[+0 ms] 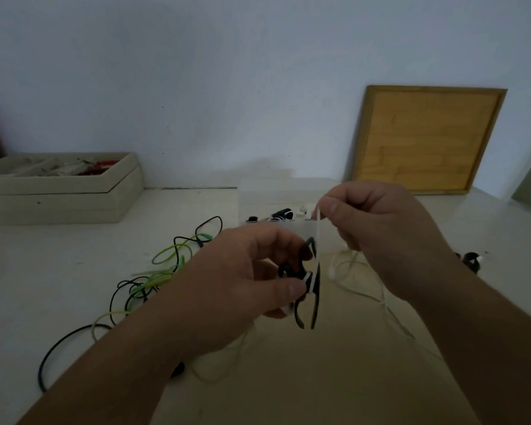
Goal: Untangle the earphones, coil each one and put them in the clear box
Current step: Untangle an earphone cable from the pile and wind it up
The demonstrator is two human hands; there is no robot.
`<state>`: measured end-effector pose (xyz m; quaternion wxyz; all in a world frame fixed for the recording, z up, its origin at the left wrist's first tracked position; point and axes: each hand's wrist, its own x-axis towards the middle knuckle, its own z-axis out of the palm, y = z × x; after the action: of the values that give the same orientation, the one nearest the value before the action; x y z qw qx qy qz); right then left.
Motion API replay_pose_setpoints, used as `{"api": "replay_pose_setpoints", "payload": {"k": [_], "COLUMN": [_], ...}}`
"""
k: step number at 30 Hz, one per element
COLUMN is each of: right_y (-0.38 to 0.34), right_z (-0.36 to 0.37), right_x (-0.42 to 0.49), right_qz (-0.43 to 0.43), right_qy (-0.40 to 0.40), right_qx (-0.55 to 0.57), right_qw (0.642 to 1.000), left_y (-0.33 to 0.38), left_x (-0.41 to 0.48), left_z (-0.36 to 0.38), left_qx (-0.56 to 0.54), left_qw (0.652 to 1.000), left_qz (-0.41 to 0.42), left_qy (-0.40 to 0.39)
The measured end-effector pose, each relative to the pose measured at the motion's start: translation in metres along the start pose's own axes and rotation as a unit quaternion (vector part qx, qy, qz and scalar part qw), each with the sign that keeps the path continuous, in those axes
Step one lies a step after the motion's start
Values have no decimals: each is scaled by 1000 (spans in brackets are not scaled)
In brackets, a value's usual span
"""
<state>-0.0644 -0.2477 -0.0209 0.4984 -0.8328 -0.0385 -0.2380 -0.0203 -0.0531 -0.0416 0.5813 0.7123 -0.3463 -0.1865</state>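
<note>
Above the table (74, 271), near its middle, my left hand (242, 271) grips a small black coil (314, 289), thumb and curled fingers round it, with a white cable (318, 228) wrapped across it. My right hand (377, 228) pinches that white cable between thumb and forefinger, just above the coil. The rest of the cable trails loose on the table to the right.

Behind the hands sits the clear box (258, 204). I can see a few black and white pieces in it, so I judge some earphones are done. Left of the hands, a green-and-black tangle (157, 275) lies on the table, not yet sorted. A small black-and-white bundle (471, 261) lies far right, outside the box.

I'd put the job near halfway: this pair has to be parted, the tangle sorted, and all of it boxed.
</note>
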Motion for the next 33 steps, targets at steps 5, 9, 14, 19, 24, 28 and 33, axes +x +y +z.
{"api": "replay_pose_setpoints", "payload": {"k": [5, 9, 14, 19, 24, 28, 33], "right_y": [-6, -1, 9, 12, 7, 3, 1], "right_z": [3, 8, 14, 21, 17, 14, 8], "right_x": [-3, -2, 1, -3, -5, -6, -4], "right_qz": [-29, 10, 103, 134, 97, 60, 26], "right_qy": [16, 24, 3, -167, -283, -304, -238], "right_qx": [1, -17, -28, -85, -61, -3, 70], "right_qw": [999, 1000, 994, 973, 952, 951, 968], "left_y": [-2, 2, 3, 6, -1, -4, -7], "left_x": [2, 1, 0, 0, 4, 5, 5], "left_z": [1, 2, 0, -2, -12, -13, -9], "left_qx": [27, -4, -50, -95, -101, -69, 139], "left_qw": [999, 1000, 998, 989, 966, 966, 970], "left_qz": [-26, -14, 10, 51, 25, 1, 17], "left_qy": [19, 9, 40, 104, 237, 249, 200]}}
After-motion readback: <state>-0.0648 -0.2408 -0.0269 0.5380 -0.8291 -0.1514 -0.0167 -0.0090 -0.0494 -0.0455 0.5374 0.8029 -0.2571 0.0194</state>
